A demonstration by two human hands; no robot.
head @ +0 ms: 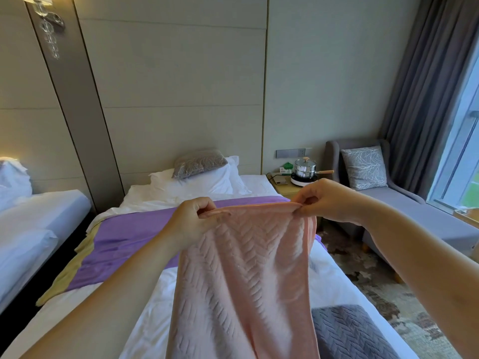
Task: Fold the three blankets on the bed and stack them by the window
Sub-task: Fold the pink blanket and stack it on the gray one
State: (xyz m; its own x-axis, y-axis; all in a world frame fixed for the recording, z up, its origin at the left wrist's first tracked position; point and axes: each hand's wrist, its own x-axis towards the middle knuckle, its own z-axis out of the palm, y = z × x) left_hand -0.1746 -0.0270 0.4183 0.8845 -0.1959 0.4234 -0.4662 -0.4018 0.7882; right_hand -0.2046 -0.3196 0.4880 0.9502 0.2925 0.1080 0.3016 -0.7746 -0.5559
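**A:** From the head view, what are the hands doing?

**B:** Both are raised over the bed [334, 275], and each pinches the top edge of the pink blanket [243, 268]. The left hand [191, 224] has its fingers curled and nips the left corner between thumb and fingertips. The right hand [326, 200] does the same at the right corner.

**A:** And how does the blanket hang?

**B:** Its top edge runs fairly straight between the two hands. The rest falls toward the camera in a long, narrow panel with a raised herringbone pattern. Its lower part runs out of the bottom of the picture.

**A:** Where are the other blankets?

**B:** A purple blanket [124, 242] lies spread across the middle of the bed, behind the pink one. A yellow blanket [70, 270] shows as a strip along its left edge, partly underneath it. At the foot of the bed, on the right, lies a grey quilted cloth [350, 332].

**A:** What's at the head of the bed?

**B:** White pillows [207, 181], with a grey cushion [198, 163] leaning on top of them.

**A:** And to the right?

**B:** A small desk [287, 190] stands just beside the bed. It carries a steel pot [305, 168] with a lid, sitting on a round white hot plate [303, 180]. Past that is a grey sofa [414, 203] with a patterned cushion [365, 167]. Then come a grey curtain [420, 86] and the window [461, 151] at the far right.

**A:** Anything on the left?

**B:** A second bed [39, 216] made up in white, with a crystal wall lamp [49, 24] high above it.
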